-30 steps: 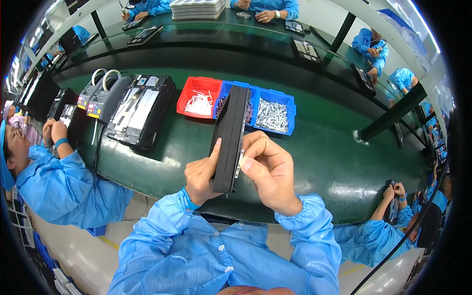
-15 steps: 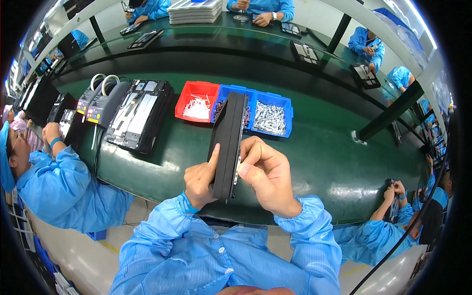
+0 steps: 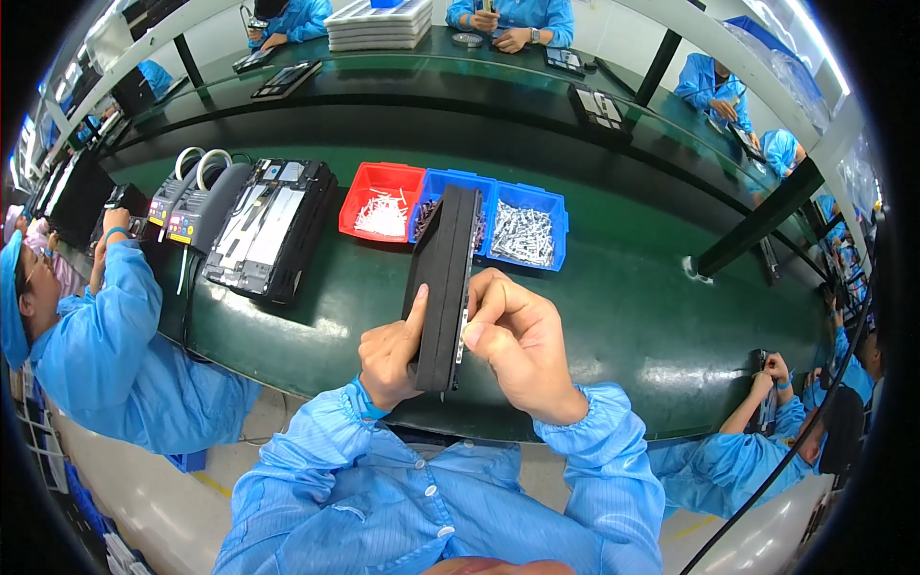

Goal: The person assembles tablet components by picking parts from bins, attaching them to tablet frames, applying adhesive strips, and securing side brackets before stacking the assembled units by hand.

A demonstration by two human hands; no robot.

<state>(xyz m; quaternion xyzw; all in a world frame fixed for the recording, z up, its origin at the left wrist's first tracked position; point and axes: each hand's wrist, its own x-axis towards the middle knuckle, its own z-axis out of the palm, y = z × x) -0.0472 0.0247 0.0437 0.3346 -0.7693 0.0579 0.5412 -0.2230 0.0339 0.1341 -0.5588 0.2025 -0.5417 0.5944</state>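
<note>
A thick black rectangular device holder stands tilted up on its edge in front of me. My left hand grips it from the left, index finger stretched along its flat side. On the right, my right hand has thumb and fingertips pinched on a small silvery strip at the holder's right side. What lies on that face is mostly turned away. Behind the holder are a red bin of white slim pieces, a blue bin of dark small pieces, partly hidden, and another blue bin of silvery pieces.
To the left lies a stack of open devices in black holders, beside two grey machines with pale rings. A dark post rises from the green table at right. Co-workers in blue sit left, right and across.
My hands and the holder stay nearly in place. The co-worker at left has raised an arm; a co-worker at far right has tilted up a device.
</note>
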